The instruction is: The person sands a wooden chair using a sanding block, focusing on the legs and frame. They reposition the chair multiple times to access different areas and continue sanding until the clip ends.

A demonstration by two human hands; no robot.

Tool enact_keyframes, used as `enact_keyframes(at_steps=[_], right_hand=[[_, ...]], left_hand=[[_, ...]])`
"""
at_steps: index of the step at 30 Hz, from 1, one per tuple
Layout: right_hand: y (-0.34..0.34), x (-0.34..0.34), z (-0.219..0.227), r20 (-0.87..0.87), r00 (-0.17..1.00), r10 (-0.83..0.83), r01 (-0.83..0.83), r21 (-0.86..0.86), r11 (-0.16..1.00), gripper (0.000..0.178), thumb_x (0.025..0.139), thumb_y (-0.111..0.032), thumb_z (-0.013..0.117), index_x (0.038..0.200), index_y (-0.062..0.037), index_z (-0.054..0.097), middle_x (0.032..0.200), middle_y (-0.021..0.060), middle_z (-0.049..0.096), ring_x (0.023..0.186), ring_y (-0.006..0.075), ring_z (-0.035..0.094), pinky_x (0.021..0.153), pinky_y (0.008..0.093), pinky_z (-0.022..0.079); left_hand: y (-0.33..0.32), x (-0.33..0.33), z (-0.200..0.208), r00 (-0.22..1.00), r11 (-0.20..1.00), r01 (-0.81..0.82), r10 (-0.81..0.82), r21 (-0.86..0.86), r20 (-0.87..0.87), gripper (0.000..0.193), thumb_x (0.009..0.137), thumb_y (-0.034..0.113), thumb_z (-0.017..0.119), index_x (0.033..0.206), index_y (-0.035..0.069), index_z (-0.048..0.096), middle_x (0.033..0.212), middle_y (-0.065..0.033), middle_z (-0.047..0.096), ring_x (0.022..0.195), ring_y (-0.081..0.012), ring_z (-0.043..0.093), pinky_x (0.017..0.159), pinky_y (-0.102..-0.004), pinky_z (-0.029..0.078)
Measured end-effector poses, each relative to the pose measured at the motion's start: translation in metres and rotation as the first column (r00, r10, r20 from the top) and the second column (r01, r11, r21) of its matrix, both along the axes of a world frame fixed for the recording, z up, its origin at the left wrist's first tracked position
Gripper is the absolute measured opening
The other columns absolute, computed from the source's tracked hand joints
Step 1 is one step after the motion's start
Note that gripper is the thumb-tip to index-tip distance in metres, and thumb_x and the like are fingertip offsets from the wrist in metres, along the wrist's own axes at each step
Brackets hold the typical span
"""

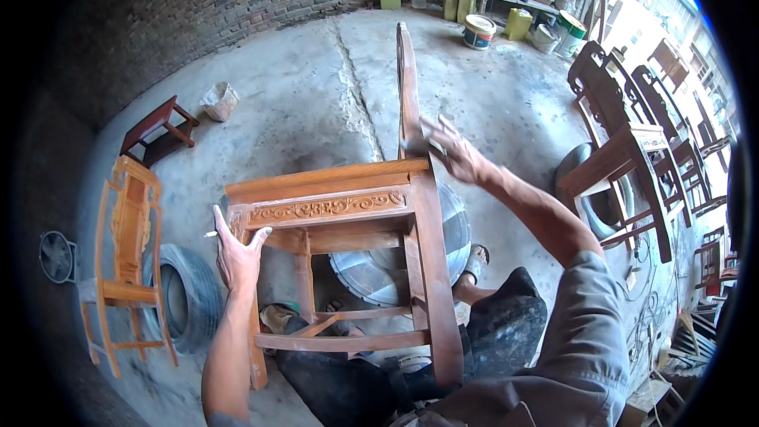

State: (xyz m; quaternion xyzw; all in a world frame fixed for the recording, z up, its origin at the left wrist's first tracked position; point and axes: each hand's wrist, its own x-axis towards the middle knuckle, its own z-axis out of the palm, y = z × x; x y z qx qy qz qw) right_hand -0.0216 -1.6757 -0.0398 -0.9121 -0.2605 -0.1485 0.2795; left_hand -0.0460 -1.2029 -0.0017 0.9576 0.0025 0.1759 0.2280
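Observation:
A brown wooden chair is in front of me, its carved apron facing me and its legs reaching toward my lap. Its tall back rises at the right end of the seat. My left hand grips the left corner below the seat, thumb and fingers on either side. A white cigarette sticks out from between its fingers. Over the joint of seat and back, my right hand, smeared by motion, has a small dark pad under its fingertips. The pad's kind is unclear.
Beneath the chair lies a round grey disc. At left are a tyre, another chair, a low stool and a fan. Several dark chairs stand at right. Buckets and cans line the back wall.

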Motion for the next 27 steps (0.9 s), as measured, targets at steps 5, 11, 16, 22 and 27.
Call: enact_keyframes(at_steps=[5,11,16,22,27], right_hand=[[-0.013,0.035,0.013,0.145,0.987,-0.075,0.095,-0.137,0.986,0.037,0.092,-0.007,0.054,0.129,-0.0055,0.057,0.143,0.0119,0.050,0.145,0.0337,0.030,0.120,0.0597,0.016],[0.002,-0.011,0.017,-0.059,0.993,0.099,-0.101,-0.042,0.994,0.033,0.101,-0.015,0.046,0.132,-0.0134,0.057,0.142,0.0139,0.051,0.147,0.0339,0.026,0.120,0.0589,0.015],[-0.021,0.063,0.000,0.182,0.981,-0.066,0.090,-0.126,0.988,0.061,0.077,0.006,0.051,0.136,-0.0127,0.053,0.145,0.0136,0.047,0.145,0.0375,0.029,0.119,0.0597,0.018],[-0.007,0.046,0.000,0.189,0.982,-0.019,0.060,-0.216,0.975,0.054,0.088,-0.003,0.050,0.139,-0.0201,0.052,0.143,0.0100,0.051,0.144,0.0409,0.029,0.119,0.0602,0.020],[-0.047,0.140,0.001,0.155,0.927,-0.342,0.371,-0.236,0.898,0.063,0.085,-0.005,0.052,0.145,-0.0231,0.046,0.142,0.0114,0.051,0.143,0.0426,0.031,0.117,0.0599,0.022]], left_hand=[[-0.017,0.002,0.015,0.992,0.996,-0.034,0.024,-0.079,-0.125,0.110,0.074,0.032,0.085,0.155,0.005,0.016,0.154,-0.0242,0.034,0.139,-0.0397,0.037,0.113,-0.0428,0.035],[-0.004,-0.001,0.009,0.996,0.997,-0.015,0.008,-0.080,-0.084,0.110,0.074,0.033,0.085,0.155,0.005,0.016,0.153,-0.0253,0.034,0.140,-0.0399,0.036,0.113,-0.0427,0.035],[-0.007,0.004,0.000,1.000,0.999,0.030,-0.030,-0.016,0.001,0.110,0.074,0.035,0.085,0.155,0.007,0.016,0.150,-0.0268,0.038,0.136,-0.0419,0.041,0.109,-0.0451,0.039],[0.001,-0.002,0.004,1.000,1.000,-0.005,0.005,-0.012,0.002,0.110,0.074,0.033,0.085,0.155,0.009,0.016,0.148,-0.0267,0.041,0.133,-0.0431,0.044,0.106,-0.0461,0.041],[-0.014,0.001,0.007,0.999,0.998,0.014,-0.016,-0.057,-0.041,0.107,0.075,0.029,0.084,0.155,0.007,0.016,0.151,-0.0252,0.037,0.136,-0.0408,0.041,0.110,-0.0440,0.038]])
